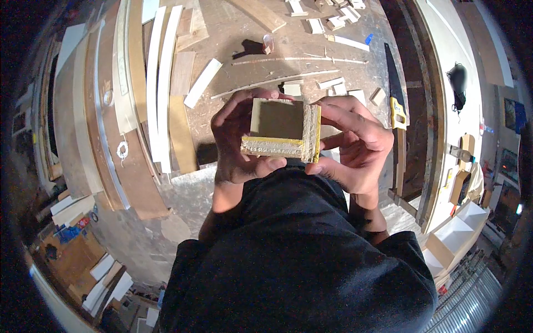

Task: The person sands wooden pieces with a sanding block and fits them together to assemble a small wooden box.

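The wooden block [277, 133], an assembly of joined pieces, is held up in front of the dark shirt [300, 244], near the close edge of the worktop [308, 47]. Its flat, shaded face is turned up towards the camera. One rough, layered edge runs along its lower side and another along its right side, meeting at the lower right corner; yellow lines follow both. Its longer direction appears to run left to right, dipping slightly to the right.

The left hand [230, 136] grips the block's left side, fingers around the far side and thumb beneath the lower edge. The right hand [361, 139] grips the right side, its fingers closed on the layered edge, thumb at the lower corner.

Right of the block lies a saw [391, 72], its yellow handle nearest; dark marks on the handle are too small to read. Beyond the block are thin sticks [275, 84], small offcuts [336, 22] and a blue piece [368, 39]. To its left are a short pale strip [203, 83] and long white strips [165, 94], with a white coil [122, 146] farther left on brown boards.
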A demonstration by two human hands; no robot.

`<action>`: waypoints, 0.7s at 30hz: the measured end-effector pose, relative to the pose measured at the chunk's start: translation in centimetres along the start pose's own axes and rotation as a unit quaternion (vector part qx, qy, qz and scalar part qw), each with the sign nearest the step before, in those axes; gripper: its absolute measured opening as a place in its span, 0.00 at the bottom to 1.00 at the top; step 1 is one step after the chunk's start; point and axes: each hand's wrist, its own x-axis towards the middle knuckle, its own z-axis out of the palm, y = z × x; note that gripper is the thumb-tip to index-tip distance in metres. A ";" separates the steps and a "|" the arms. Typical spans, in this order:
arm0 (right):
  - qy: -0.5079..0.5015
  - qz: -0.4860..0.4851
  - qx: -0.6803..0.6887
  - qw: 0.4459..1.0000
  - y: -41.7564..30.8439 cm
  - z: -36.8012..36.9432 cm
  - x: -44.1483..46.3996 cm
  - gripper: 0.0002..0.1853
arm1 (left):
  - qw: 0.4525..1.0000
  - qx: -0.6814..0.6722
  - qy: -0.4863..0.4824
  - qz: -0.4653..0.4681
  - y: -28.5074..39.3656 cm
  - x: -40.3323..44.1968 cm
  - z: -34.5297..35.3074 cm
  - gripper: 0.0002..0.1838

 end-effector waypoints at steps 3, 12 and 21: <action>0.010 0.009 -0.014 1.000 0.0 0.0 0.0 0.38 | 0.999 0.015 -0.021 0.033 0.0 0.2 -0.3 0.43; 0.003 0.010 0.010 1.000 0.1 0.1 0.3 0.35 | 0.996 0.075 -0.026 0.034 0.5 0.8 -0.8 0.46; 0.013 0.015 0.039 0.999 1.1 0.2 0.3 0.35 | 0.993 0.114 -0.013 0.024 1.4 1.1 -0.2 0.45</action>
